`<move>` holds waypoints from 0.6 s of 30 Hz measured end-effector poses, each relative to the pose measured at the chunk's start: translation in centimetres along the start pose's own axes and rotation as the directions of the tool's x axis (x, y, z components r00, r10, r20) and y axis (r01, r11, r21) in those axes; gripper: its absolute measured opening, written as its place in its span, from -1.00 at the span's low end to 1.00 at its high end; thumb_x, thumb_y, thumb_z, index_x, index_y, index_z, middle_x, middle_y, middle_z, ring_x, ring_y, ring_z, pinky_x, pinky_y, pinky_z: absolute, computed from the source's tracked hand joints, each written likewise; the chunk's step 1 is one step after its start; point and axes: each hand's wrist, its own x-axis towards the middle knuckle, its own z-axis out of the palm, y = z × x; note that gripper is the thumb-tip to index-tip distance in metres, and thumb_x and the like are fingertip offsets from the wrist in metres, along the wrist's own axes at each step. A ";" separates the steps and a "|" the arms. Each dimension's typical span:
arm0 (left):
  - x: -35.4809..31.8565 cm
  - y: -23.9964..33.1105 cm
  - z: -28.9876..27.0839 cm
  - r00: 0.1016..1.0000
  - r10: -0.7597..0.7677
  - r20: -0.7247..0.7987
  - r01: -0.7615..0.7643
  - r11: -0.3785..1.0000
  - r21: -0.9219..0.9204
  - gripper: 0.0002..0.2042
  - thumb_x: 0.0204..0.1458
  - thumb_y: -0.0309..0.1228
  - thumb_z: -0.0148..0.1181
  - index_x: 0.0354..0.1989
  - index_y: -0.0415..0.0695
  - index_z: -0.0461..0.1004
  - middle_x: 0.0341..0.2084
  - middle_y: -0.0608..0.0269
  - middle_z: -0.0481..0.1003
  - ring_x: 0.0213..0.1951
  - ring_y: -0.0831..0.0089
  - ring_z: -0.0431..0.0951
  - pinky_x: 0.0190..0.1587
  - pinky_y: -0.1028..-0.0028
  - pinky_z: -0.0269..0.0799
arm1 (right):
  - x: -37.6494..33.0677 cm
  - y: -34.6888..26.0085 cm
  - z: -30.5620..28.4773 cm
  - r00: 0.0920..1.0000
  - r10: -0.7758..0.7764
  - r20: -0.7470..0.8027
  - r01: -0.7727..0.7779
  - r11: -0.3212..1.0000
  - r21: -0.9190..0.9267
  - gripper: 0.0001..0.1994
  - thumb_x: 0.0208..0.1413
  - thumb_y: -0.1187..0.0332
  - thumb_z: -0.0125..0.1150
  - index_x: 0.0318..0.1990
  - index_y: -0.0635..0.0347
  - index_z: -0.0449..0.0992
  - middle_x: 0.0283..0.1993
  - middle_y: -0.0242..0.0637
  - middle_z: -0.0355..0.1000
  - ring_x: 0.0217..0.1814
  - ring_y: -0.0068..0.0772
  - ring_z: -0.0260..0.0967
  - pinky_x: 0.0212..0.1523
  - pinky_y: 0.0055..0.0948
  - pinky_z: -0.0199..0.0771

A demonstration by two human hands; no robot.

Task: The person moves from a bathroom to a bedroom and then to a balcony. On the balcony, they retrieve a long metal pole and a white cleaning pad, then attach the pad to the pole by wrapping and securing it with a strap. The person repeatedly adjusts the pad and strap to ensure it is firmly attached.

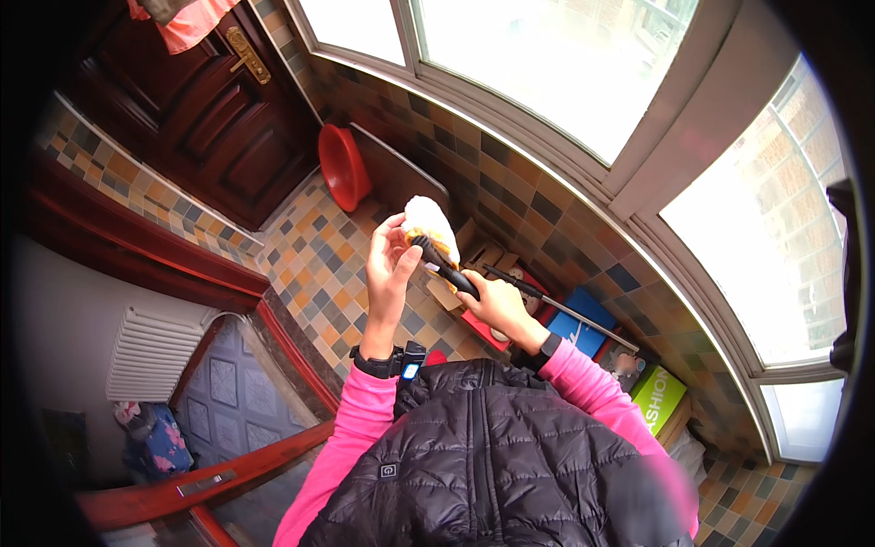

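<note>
Held up in front of my chest is a rounded white thing with an orange-yellow inner part (425, 214), perhaps a shoe or slipper; its kind is not clear. My left hand (388, 264) grips it from the left side, fingers curled behind it and thumb toward the front. In my right hand (499, 305) is a black brush (448, 271), held by its handle. The brush head points up and left, against the orange-yellow part and close to my left thumb. Part of the white thing is hidden behind the brush and my fingers.
A red basin (343, 168) leans beside a dark board (399, 170) near the brown door (196, 109). Along the tiled wall under the windows lie boxes, a blue box (581, 321), a long pole (583, 319) and a green bag (658, 399). A white radiator (157, 354) stands left.
</note>
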 end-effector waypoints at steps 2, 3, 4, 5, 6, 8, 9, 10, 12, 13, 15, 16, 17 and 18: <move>0.3 0.1 0.0 0.996 -0.066 -0.061 0.065 0.998 -0.015 -0.56 0.14 -0.43 0.27 0.17 -0.26 0.33 -0.05 0.23 0.46 -0.08 0.56 0.47 0.03 0.52 0.40 | 0.0 -0.3 0.3 0.999 0.046 0.008 -0.046 0.999 -0.019 -0.55 0.13 0.05 0.24 0.13 -0.01 0.46 -0.38 0.01 0.56 -0.34 0.05 0.56 -0.26 -0.06 0.55; 0.4 0.1 0.0 0.991 -0.101 -0.089 0.100 0.995 -0.019 -0.58 0.14 -0.44 0.26 0.15 -0.27 0.34 -0.07 0.24 0.48 -0.08 0.55 0.48 0.03 0.52 0.40 | -0.1 -0.3 0.5 0.998 0.067 0.012 -0.067 0.998 -0.023 -0.54 0.12 0.05 0.24 0.13 0.00 0.47 -0.38 0.00 0.56 -0.34 0.05 0.56 -0.26 -0.06 0.55; 0.4 0.0 -0.2 0.981 -0.146 -0.125 0.145 0.989 -0.018 -0.59 0.14 -0.45 0.26 0.14 -0.28 0.36 -0.09 0.24 0.49 -0.08 0.55 0.49 0.03 0.53 0.40 | -0.2 -0.3 0.7 0.998 0.060 0.023 -0.060 0.998 -0.022 -0.54 0.12 0.04 0.24 0.13 0.00 0.47 -0.38 0.00 0.56 -0.34 0.06 0.56 -0.26 -0.06 0.55; 0.6 0.0 -0.4 0.977 -0.153 -0.145 0.155 0.988 -0.001 -0.64 0.15 -0.47 0.24 0.09 -0.30 0.40 -0.14 0.25 0.52 -0.08 0.53 0.51 0.05 0.52 0.40 | -0.3 -0.4 0.9 0.998 0.057 0.034 -0.057 0.998 -0.019 -0.54 0.13 0.03 0.24 0.13 0.01 0.47 -0.37 0.00 0.56 -0.33 0.07 0.56 -0.25 -0.05 0.55; 0.6 0.0 -0.8 0.979 -0.162 -0.120 0.165 0.986 0.018 -0.65 0.15 -0.48 0.24 0.09 -0.31 0.40 -0.14 0.26 0.52 -0.09 0.53 0.51 0.06 0.53 0.40 | -0.3 -0.4 1.0 0.998 0.055 0.027 -0.055 0.998 -0.021 -0.53 0.13 0.02 0.24 0.13 0.01 0.47 -0.37 0.00 0.57 -0.32 0.08 0.56 -0.25 -0.05 0.55; 0.7 -0.4 -1.6 0.979 -0.185 -0.083 0.189 0.981 0.046 -0.66 0.15 -0.49 0.24 0.08 -0.31 0.41 -0.16 0.27 0.53 -0.11 0.54 0.52 0.07 0.53 0.39 | -0.5 -0.4 1.0 0.999 0.022 0.032 -0.022 0.999 0.031 -0.53 0.12 0.03 0.24 0.14 0.01 0.46 -0.37 -0.03 0.57 -0.34 0.04 0.56 -0.25 -0.08 0.56; 0.7 -0.6 -2.1 0.975 -0.208 -0.080 0.211 0.977 0.034 -0.61 0.14 -0.47 0.25 0.12 -0.29 0.38 -0.10 0.25 0.51 -0.06 0.52 0.50 0.09 0.51 0.38 | -0.6 -0.3 0.9 0.996 0.040 0.077 -0.043 0.998 0.042 -0.52 0.11 0.03 0.24 0.14 0.01 0.46 -0.37 -0.04 0.57 -0.35 0.02 0.57 -0.25 -0.10 0.57; 0.7 -0.9 -2.5 0.974 -0.216 -0.067 0.218 0.976 0.015 -0.57 0.12 -0.44 0.27 0.16 -0.27 0.36 -0.05 0.23 0.49 -0.02 0.50 0.48 0.11 0.50 0.37 | -0.6 -0.3 0.6 0.996 0.045 0.082 -0.055 0.991 0.126 -0.52 0.11 0.03 0.24 0.14 0.01 0.46 -0.37 -0.06 0.58 -0.36 -0.01 0.57 -0.25 -0.12 0.56; 0.1 -1.6 -2.9 0.978 -0.204 -0.049 0.204 0.979 -0.008 -0.45 0.10 -0.37 0.31 0.25 -0.21 0.28 0.07 0.18 0.41 0.10 0.44 0.41 0.17 0.44 0.32 | -0.3 -0.3 -0.1 0.970 0.123 0.212 -0.179 0.946 0.269 -0.52 0.11 0.04 0.25 0.14 0.01 0.48 -0.37 -0.09 0.58 -0.38 -0.06 0.58 -0.26 -0.17 0.55; -0.4 -2.0 -2.8 0.982 -0.187 -0.038 0.187 0.982 -0.008 -0.38 0.08 -0.32 0.33 0.30 -0.17 0.22 0.13 0.15 0.36 0.16 0.40 0.35 0.22 0.41 0.28 | -0.1 -0.4 -0.4 0.961 0.135 0.243 -0.221 0.900 0.375 -0.53 0.14 0.07 0.25 0.15 0.05 0.49 -0.42 -0.19 0.56 -0.50 -0.27 0.55 -0.38 -0.29 0.51; -1.2 -3.0 -2.2 0.951 -0.309 -0.002 0.308 0.947 0.088 -0.11 0.02 -0.17 0.38 0.46 -0.05 -0.04 0.32 0.07 0.14 0.37 0.26 0.10 0.37 0.28 0.07 | 0.4 -0.9 -0.6 0.959 0.130 0.251 -0.240 0.846 0.476 -0.54 0.15 0.09 0.25 0.15 0.10 0.48 -0.46 -0.26 0.53 -0.57 -0.39 0.49 -0.46 -0.38 0.47; -1.6 -3.5 -1.7 0.944 -0.328 0.017 0.319 0.928 0.191 -0.05 0.01 -0.23 0.40 0.48 -0.10 -0.15 0.33 0.06 0.14 0.39 0.21 0.09 0.41 0.27 -0.04 | 0.4 -1.2 -0.5 0.950 0.142 0.277 -0.275 0.798 0.537 -0.54 0.16 0.10 0.25 0.15 0.12 0.48 -0.48 -0.30 0.52 -0.60 -0.46 0.46 -0.50 -0.42 0.45; -1.6 -4.0 -1.2 0.975 -0.203 0.086 0.193 0.975 0.107 -0.02 0.00 -0.27 0.41 0.49 -0.10 -0.19 0.34 0.04 0.12 0.40 0.20 0.08 0.41 0.27 -0.04 | 0.6 -1.7 -0.2 0.978 0.081 0.192 -0.171 0.841 0.514 -0.54 0.18 0.12 0.26 0.16 0.16 0.47 -0.51 -0.36 0.47 -0.65 -0.56 0.37 -0.57 -0.47 0.39; -1.5 -4.5 -0.7 0.977 -0.185 0.102 0.180 0.982 0.058 0.01 -0.01 -0.31 0.43 0.49 -0.11 -0.23 0.34 0.02 0.11 0.40 0.20 0.08 0.41 0.27 -0.04 | 0.5 -2.1 0.1 0.979 0.082 0.185 -0.165 0.851 0.498 -0.54 0.18 0.12 0.26 0.15 0.16 0.47 -0.53 -0.34 0.45 -0.65 -0.55 0.37 -0.56 -0.46 0.39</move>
